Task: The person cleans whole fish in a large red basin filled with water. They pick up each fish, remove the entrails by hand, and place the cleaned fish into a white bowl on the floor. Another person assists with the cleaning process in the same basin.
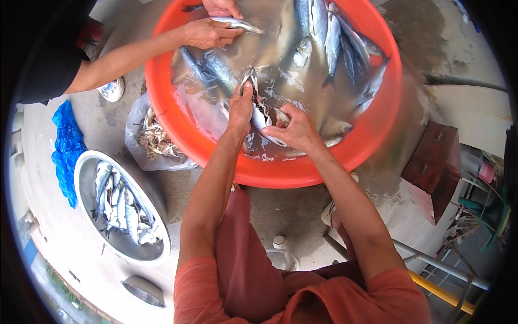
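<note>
A large red plastic tub (279, 174) holds cloudy water and several silvery fish. Over its near half, my left hand (242, 105) grips a fish (260, 117) near the head, thumb on top; its belly is slit lengthwise and dark inside. My right hand (295, 127) is at the fish's lower end, thumb and fingers pinching a pale piece (282, 116), perhaps a flap or innards; I cannot tell which. More whole fish (317, 20) lie at the tub's far right side, and a blue-backed fish (218, 67) floats left of my left hand.
A co-worker's hands (212, 32) hold another fish over the tub's far left. On the left stand a clear bag of fish scraps (156, 139), a metal basin (81, 178) of fish, a blue plastic bag (68, 150) and a small metal bowl (143, 289). A dark red box (431, 162) stands right.
</note>
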`<state>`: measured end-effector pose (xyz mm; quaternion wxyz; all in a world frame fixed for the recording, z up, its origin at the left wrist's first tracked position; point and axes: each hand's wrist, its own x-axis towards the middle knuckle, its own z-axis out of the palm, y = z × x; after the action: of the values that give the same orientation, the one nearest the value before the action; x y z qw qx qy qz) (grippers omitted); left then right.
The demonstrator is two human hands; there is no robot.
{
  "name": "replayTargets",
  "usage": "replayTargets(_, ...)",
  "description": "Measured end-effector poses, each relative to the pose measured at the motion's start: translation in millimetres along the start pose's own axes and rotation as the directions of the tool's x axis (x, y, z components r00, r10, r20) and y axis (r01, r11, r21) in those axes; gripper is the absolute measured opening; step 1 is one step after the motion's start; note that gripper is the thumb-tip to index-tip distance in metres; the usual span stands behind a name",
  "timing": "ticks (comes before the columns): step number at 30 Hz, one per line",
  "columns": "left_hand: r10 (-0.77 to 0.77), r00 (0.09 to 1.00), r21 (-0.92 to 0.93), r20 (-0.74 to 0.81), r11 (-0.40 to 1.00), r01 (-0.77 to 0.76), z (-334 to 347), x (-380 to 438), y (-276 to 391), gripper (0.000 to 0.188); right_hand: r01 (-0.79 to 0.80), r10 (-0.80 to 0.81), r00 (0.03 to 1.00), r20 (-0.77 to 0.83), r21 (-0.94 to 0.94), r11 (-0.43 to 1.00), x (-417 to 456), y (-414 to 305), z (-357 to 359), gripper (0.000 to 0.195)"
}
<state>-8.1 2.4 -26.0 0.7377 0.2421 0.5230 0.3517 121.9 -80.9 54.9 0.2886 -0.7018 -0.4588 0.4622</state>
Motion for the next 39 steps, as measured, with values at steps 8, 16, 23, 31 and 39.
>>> replayTargets(8, 0.043, 0.977, -0.223, 0.208, 0.975, 0.005, 4, -16, 10, 0.037, -0.218, 0.166, 0.976, 0.144, 0.528, 0.821, 20, 15, -1, 0.009)
replayTargets(16, 0.055, 0.965, -0.126, 0.257, 0.992, -0.023, 15, -31, 3, 0.035, -0.254, 0.246, 0.962, 0.121, 0.733, 0.631, 23, -6, -8, 0.004)
replayTargets(23, -0.021, 0.967, -0.271, 0.255, 0.958, 0.092, 24, -33, 6, 0.033, -0.08, 0.132, 0.973, -0.189, 0.258, 0.963, 32, 9, -14, 0.013)
replayTargets(31, 0.019, 0.974, -0.026, 0.224, 1.0, -0.014, 8, -20, -9, 0.051, 0.115, -0.144, 0.972, -0.184, -0.16, 0.98, 18, -32, 16, 0.016)
replayTargets(39, 0.017, 0.963, -0.162, 0.269, 0.986, 0.028, 14, -28, -8, 0.049, 0.013, -0.09, 0.983, -0.163, -0.421, 0.907, 39, -22, 18, 0.018)
